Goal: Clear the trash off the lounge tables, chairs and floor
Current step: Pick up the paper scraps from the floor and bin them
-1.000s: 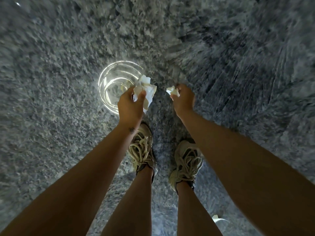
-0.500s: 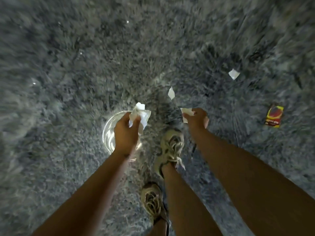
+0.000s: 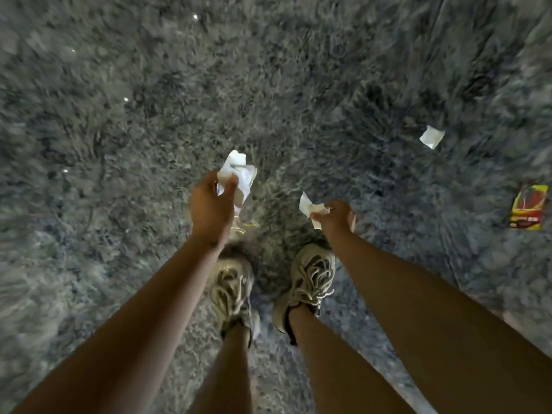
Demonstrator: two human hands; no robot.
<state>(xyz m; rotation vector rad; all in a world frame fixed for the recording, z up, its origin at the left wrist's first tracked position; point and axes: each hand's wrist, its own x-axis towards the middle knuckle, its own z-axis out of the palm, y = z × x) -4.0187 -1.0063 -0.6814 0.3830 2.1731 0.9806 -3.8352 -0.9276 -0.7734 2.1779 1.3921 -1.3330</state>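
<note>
Head cam is the only view I've got, looking straight down at the carpet (image 3: 119, 144). My left hand (image 3: 210, 204) has its fingers (image 3: 228, 183) wrapped round a crumpled napkin (image 3: 239, 171). My right hand (image 3: 337, 218) is pinching a small scrap (image 3: 309, 209). So both are holding stuff and neither is free.

What I reckon matters for the next grab is that the loose trash on the floor is all off to my right. A white piece (image 3: 431, 137) lies ahead and right of the right hand, well apart from it. A red-and-yellow wrapper (image 3: 528, 207) is further right, about level with that hand. It lies flat, with its long axis running away from me rather than across.

The right hand is clearly nearer to both, and the left would have to cross over. The catch is that it's already carrying that scrap, so I'd guess I step right and tuck the next bit in alongside. Something glints under the left hand, but I can't tell what.
</note>
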